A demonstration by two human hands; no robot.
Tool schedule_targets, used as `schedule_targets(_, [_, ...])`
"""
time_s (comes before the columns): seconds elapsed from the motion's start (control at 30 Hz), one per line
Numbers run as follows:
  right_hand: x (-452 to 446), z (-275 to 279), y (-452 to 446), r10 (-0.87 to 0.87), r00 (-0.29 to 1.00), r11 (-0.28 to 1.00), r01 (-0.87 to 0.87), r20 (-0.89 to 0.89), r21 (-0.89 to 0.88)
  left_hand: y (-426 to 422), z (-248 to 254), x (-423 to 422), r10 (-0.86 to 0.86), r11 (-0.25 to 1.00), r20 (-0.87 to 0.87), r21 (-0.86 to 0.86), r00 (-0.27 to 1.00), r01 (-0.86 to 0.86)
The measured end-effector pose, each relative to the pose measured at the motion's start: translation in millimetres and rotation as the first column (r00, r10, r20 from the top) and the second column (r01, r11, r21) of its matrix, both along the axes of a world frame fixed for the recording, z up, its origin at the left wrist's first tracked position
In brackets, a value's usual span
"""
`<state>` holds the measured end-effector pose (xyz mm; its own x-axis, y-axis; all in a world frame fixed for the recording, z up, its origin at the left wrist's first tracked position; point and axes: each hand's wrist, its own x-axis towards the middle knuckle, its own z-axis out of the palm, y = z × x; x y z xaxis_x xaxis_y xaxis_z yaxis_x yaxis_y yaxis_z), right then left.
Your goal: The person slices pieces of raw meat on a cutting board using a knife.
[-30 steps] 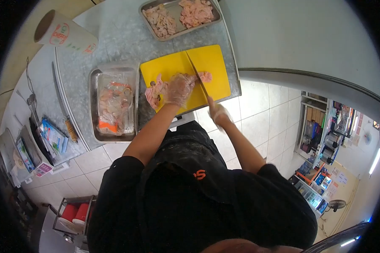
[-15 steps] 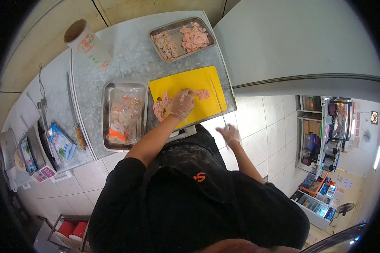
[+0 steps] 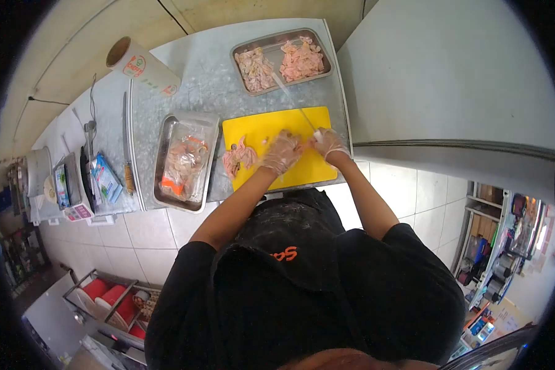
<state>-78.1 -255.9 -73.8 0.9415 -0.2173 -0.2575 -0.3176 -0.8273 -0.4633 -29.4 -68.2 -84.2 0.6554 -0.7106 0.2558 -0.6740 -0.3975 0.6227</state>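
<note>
My right hand (image 3: 328, 145), in a clear plastic glove, grips the white handle of a knife (image 3: 299, 111) at the right of the yellow cutting board (image 3: 314, 171). The blade points up and away, its far end over the front of the metal tray. My left hand (image 3: 283, 153), also gloved, is closed over the middle of the board, with pink raw meat partly showing at its fingertips. Left of it on the board lies a piece of pale pink raw meat (image 3: 240, 157), which looks like chicken. A tiny scrap sits between them.
A metal tray (image 3: 257, 92) at the back holds two piles of cut meat. To the left, another metal tray (image 3: 160, 196) holds bagged meat. A tall printed roll (image 3: 148, 69) stands behind it. A long wooden-handled blade (image 3: 128, 176) lies farther left. A large grey surface (image 3: 450, 80) borders the right.
My right hand has moved from beyond the board's near right edge onto it, and the knife has swung with its tip toward the back tray. My left hand has shifted slightly right.
</note>
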Motion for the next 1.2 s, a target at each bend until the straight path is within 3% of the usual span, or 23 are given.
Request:
schedule_targets(0.07, [4.9, 27.5, -12.4, -0.027, 1.0, 0.985, 0.027, -0.002, 0.172, -13.6, 3.2, -11.9, 0.198, 0.953, -0.159, 0.263, 0.967, -0.151])
schedule_targets(0.2, [43.0, 75.1, -38.2, -0.019, 0.995, 0.946, -0.015, 0.101, 0.324, -12.4, -10.7, 1.5, 0.231, 0.904, -0.225, 0.411, 0.947, -0.123])
schedule_targets(0.27, [69.1, 91.0, -50.4, 0.021, 0.998, 0.925, -0.044, 0.066, 0.378, -9.4, 6.6, 20.9, 0.237, 0.97, -0.505, 0.164, 0.83, -0.178])
schedule_targets(0.3, [78.4, 91.7, -55.6, 0.025, 0.996, 0.922, -0.056, 0.085, 0.383, -14.4, 16.7, 29.1, 0.244, 0.968, -0.488, 0.166, 0.838, -0.185])
schedule_targets(0.37, [94.4, 94.0, -62.4, 0.054, 0.993, 0.858, -0.099, 0.103, 0.504, -23.9, 38.3, 44.4, 0.406, 0.904, -0.417, 0.053, 0.813, -0.424])
schedule_targets(0.4, [99.7, 96.5, -64.4, 0.053, 0.991, 0.853, -0.109, 0.122, 0.511, -26.0, 41.9, 51.6, 0.411, 0.903, -0.398, 0.055, 0.82, -0.426])
schedule_targets(0.47, [109.7, 102.3, -68.6, 0.088, 0.966, 0.883, -0.187, 0.241, 0.43, -31.9, 48.9, 68.5, 0.252, 0.933, -0.596, -0.058, 0.762, -0.354])
schedule_targets(0.6, [120.1, 150.4, -65.7, 0.061, 0.95, 0.909, -0.179, 0.306, 0.377, -55.7, 94.0, 122.0, 0.411, 0.907, -0.42, 0.092, 0.809, -0.412])
schedule_targets(0.67, [135.5, 142.9, -73.8, 0.026, 0.957, 0.89, -0.154, 0.289, 0.429, -66.4, 103.7, 151.4, 0.21, 0.968, -0.316, -0.065, 0.925, -0.242])
schedule_targets(0.7, [142.3, 144.8, -75.3, 0.02, 0.953, 0.891, -0.154, 0.302, 0.427, -70.5, 112.5, 159.3, 0.204, 0.97, -0.303, -0.068, 0.931, -0.235])
schedule_targets(0.73, [149.1, 147.2, -77.9, 0.018, 0.954, 0.926, -0.129, 0.299, 0.356, -75.5, 121.3, 167.2, 0.061, 0.989, -0.05, -0.129, 0.997, -0.067])
schedule_targets(0.8, [159.5, 161.7, -81.6, 0.01, 0.951, 0.956, -0.1, 0.308, 0.277, -85.4, 133.9, 174.9, -0.083, 0.982, 0.225, -0.148, 0.971, 0.118])
schedule_targets(0.9, [167.8, 188.6, -78.0, -0.004, 0.967, 0.975, -0.053, 0.256, 0.218, -95.8, 135.5, 168.8, -0.125, 0.987, 0.031, -0.099, 0.992, 0.127])
schedule_targets(0.97, [182.7, 180.6, -82.4, -0.058, 0.959, 0.963, -0.02, 0.279, 0.269, -103.3, 138.4, 169.8, -0.166, 0.972, -0.474, -0.227, 0.865, 0.062])
schedule_targets(1.0, [188.7, 176.5, -83.7, -0.062, 0.959, 0.963, -0.015, 0.277, 0.268, -104.7, 137.6, 168.8, -0.17, 0.971, -0.475, -0.228, 0.863, 0.066])
schedule_targets(1.07, [200.6, 166.4, -86.0, -0.074, 0.935, 0.979, 0.002, 0.348, 0.205, -105.8, 134.4, 166.8, 0.029, 0.987, -0.449, -0.129, 0.893, -0.097])
schedule_targets(1.1, [207.0, 157.6, -89.4, -0.075, 0.938, 0.979, 0.005, 0.339, 0.205, -104.9, 132.2, 167.2, 0.028, 0.987, -0.457, -0.128, 0.889, -0.097])
schedule_targets(1.17, [220.3, 138.8, -98.5, -0.055, 0.904, 0.994, 0.007, 0.425, 0.112, -99.6, 127.4, 169.5, 0.218, 0.976, -0.422, 0.075, 0.88, -0.206])
schedule_targets(1.2, [229.0, 128.7, -102.1, -0.054, 0.907, 0.994, 0.007, 0.417, 0.113, -95.8, 122.1, 175.0, 0.219, 0.975, -0.43, 0.077, 0.876, -0.206])
